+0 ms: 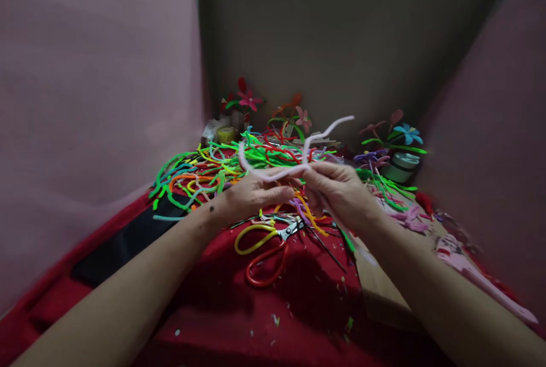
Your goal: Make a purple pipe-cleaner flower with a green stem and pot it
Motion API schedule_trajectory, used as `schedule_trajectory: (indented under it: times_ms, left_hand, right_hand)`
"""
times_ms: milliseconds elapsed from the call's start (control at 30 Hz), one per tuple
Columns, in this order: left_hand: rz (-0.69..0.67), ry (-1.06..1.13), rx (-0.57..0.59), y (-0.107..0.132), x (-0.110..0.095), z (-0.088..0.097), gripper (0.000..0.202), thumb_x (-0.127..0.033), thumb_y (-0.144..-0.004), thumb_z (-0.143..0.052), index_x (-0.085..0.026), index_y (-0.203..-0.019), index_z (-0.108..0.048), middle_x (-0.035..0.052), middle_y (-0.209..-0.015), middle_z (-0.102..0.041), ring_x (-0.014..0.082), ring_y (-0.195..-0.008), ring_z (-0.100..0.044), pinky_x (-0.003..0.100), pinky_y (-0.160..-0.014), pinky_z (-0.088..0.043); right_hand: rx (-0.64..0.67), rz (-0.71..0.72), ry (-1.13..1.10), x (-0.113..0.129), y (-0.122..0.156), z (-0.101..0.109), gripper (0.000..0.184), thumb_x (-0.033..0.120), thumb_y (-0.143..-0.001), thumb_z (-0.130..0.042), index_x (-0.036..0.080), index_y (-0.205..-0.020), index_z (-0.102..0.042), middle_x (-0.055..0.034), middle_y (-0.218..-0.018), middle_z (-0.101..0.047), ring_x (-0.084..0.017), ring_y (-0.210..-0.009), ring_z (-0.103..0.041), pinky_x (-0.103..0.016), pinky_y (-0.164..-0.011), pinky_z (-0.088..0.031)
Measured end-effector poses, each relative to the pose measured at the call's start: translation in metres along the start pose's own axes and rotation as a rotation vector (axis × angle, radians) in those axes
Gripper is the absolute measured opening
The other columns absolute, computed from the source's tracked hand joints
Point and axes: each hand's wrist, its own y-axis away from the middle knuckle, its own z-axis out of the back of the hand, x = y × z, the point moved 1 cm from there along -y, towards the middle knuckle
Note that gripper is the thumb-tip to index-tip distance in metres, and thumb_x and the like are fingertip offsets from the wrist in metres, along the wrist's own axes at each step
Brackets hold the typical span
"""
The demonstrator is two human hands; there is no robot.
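A pale lilac-white pipe cleaner (328,131) is bent between my two hands, with one end rising up to the right and a curved part looping up on the left. My right hand (343,188) pinches it at the bend between thumb and fingers. My left hand (256,195) is closed close beside it, and the pipe cleaner runs along its index finger; what lies under the left thumb is partly hidden. Just below the hands, scissors (273,242) with one yellow and one red handle lie on the red cloth (213,310).
Behind my hands spreads a heap of coloured pipe cleaners (256,153), mostly green. Pipe-cleaner flowers (249,99) stand at the back, one blue flower (408,133) by a pale jar (401,166). A dark flat device (128,239) lies left, a wooden board (384,287) right, a pink tool (482,279) beyond.
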Motion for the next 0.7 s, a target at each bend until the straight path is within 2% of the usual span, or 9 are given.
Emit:
schedule_trajectory:
  times_ms: [67, 133, 200, 300, 367, 433, 567, 700]
  left_hand:
    - [0.014, 0.220, 0.028, 0.002, -0.003, -0.010, 0.041, -0.036, -0.080, -0.058, -0.019, -0.118, -0.057, 0.0062, -0.097, -0.065, 0.0182, -0.081, -0.060, 0.027, -0.068, -0.047]
    - [0.047, 0.387, -0.041, 0.002, 0.001, -0.016, 0.033, -0.035, -0.079, -0.059, -0.018, -0.107, -0.062, 0.0068, -0.096, -0.065, 0.0178, -0.078, -0.061, 0.026, -0.067, -0.048]
    - [0.080, 0.481, -0.111, 0.000, 0.007, -0.017, 0.024, -0.035, -0.078, -0.060, -0.017, -0.091, -0.067, 0.0067, -0.093, -0.064, 0.0176, -0.076, -0.061, 0.027, -0.067, -0.048]
    - [0.095, 0.438, -0.224, -0.003, 0.015, -0.013, 0.021, -0.036, -0.075, -0.064, -0.015, -0.073, -0.068, 0.0061, -0.086, -0.064, 0.0169, -0.075, -0.059, 0.027, -0.066, -0.047]
    - [0.105, 0.330, -0.309, -0.005, 0.017, -0.009, 0.022, -0.034, -0.072, -0.068, -0.014, -0.064, -0.068, 0.0057, -0.080, -0.064, 0.0153, -0.073, -0.058, 0.024, -0.063, -0.045]
    - [0.149, 0.281, -0.358, -0.005, 0.017, -0.007, 0.023, -0.034, -0.072, -0.068, -0.014, -0.062, -0.069, 0.0045, -0.069, -0.063, 0.0126, -0.064, -0.055, 0.022, -0.056, -0.042]
    - [0.196, 0.410, -0.432, -0.007, 0.021, -0.007, 0.028, -0.038, -0.076, -0.063, -0.013, -0.066, -0.066, -0.0015, -0.048, -0.049, 0.0061, -0.042, -0.040, 0.018, -0.041, -0.029]
    - [0.218, 0.552, -0.573, -0.009, 0.029, -0.001, 0.022, -0.032, -0.074, -0.066, -0.013, -0.064, -0.061, -0.0045, -0.044, -0.042, 0.0043, -0.037, -0.034, 0.016, -0.038, -0.026]
  right_hand:
    - [0.085, -0.068, 0.062, -0.007, -0.001, -0.011, 0.027, 0.041, -0.080, -0.059, 0.015, -0.077, -0.066, 0.0071, -0.040, -0.047, -0.004, -0.029, -0.037, -0.017, -0.029, -0.025]
    - [0.126, -0.125, 0.094, -0.016, -0.002, -0.018, 0.032, 0.043, -0.081, -0.056, 0.015, -0.068, -0.063, 0.0077, -0.037, -0.043, -0.003, -0.028, -0.033, -0.016, -0.029, -0.021]
    - [0.105, -0.160, 0.080, -0.023, -0.003, -0.021, 0.033, 0.043, -0.083, -0.054, 0.015, -0.069, -0.062, 0.0088, -0.036, -0.041, -0.003, -0.028, -0.030, -0.017, -0.029, -0.020]
    - [0.073, -0.216, -0.007, -0.032, -0.004, -0.020, 0.027, 0.042, -0.080, -0.057, 0.015, -0.078, -0.061, 0.0095, -0.040, -0.044, -0.003, -0.027, -0.031, -0.017, -0.027, -0.021]
    - [0.069, -0.284, -0.054, -0.036, -0.002, -0.017, 0.027, 0.042, -0.077, -0.060, 0.015, -0.076, -0.059, 0.0087, -0.044, -0.047, -0.003, -0.026, -0.033, -0.018, -0.027, -0.022]
    - [0.066, -0.343, -0.058, -0.037, 0.002, -0.013, 0.028, 0.043, -0.076, -0.060, 0.015, -0.071, -0.058, 0.0078, -0.046, -0.049, -0.003, -0.027, -0.035, -0.018, -0.027, -0.022]
    - [0.084, -0.437, 0.034, -0.036, 0.017, -0.009, 0.026, 0.039, -0.078, -0.057, 0.015, -0.068, -0.056, 0.0069, -0.044, -0.048, -0.004, -0.027, -0.036, -0.018, -0.029, -0.024]
    - [0.041, -0.502, 0.101, -0.041, 0.032, -0.006, 0.025, 0.037, -0.078, -0.052, 0.015, -0.068, -0.056, 0.0078, -0.042, -0.043, -0.004, -0.029, -0.030, -0.018, -0.030, -0.018]
